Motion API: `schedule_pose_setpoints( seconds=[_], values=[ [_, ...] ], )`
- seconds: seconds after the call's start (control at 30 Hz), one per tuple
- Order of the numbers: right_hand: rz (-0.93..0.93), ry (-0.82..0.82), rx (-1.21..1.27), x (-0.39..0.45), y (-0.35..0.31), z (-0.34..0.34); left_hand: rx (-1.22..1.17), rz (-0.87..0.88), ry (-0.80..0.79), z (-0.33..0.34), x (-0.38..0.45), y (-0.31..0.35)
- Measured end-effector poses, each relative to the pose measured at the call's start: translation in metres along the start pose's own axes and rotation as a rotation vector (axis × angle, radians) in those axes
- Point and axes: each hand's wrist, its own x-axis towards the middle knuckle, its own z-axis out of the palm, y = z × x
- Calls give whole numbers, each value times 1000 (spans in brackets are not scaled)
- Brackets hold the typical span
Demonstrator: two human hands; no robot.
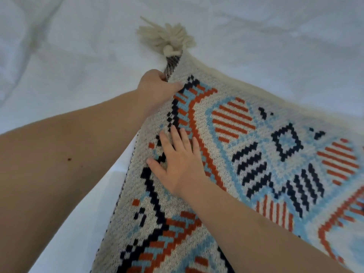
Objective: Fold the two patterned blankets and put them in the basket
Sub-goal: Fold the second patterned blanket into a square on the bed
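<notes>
— On the white bed sheet (78, 56), how far along are you?

— Early, I'd judge. Your left hand (155, 85) pinches the patterned knit blanket (256, 154) at its corner by the cream tassel (167, 36); your right hand (177, 164) lies flat on it, fingers spread. No basket or second blanket shows.

— Texture?

— Chunky geometric weave, soft fringed edge.

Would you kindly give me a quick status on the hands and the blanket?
Left hand pinching blanket corner below the tassel. Right hand flat, pressing the blanket. Blanket on white sheet. No basket in view.
</notes>
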Motion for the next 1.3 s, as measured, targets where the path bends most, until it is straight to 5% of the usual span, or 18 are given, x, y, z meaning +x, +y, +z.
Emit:
schedule_pose_setpoints(
  seconds=[0.17,0.33,0.6,0.77,0.97,1.3],
  values=[
    [-2,41,30,6,4,-8,76,138,35,14,23,18],
    [72,62,33,17,22,-16,249,165,236,2,40,-2],
    [135,132,-3,42,48,-33,345,213,223,22,51,3],
    [228,160,-64,57,85,-52,227,136,328,14,65,-3],
    [236,145,-78,70,113,-58,-85,-4,205,31,71,23],
    [212,124,-85,83,129,-67,-151,401,228,23,61,38]
  ],
)
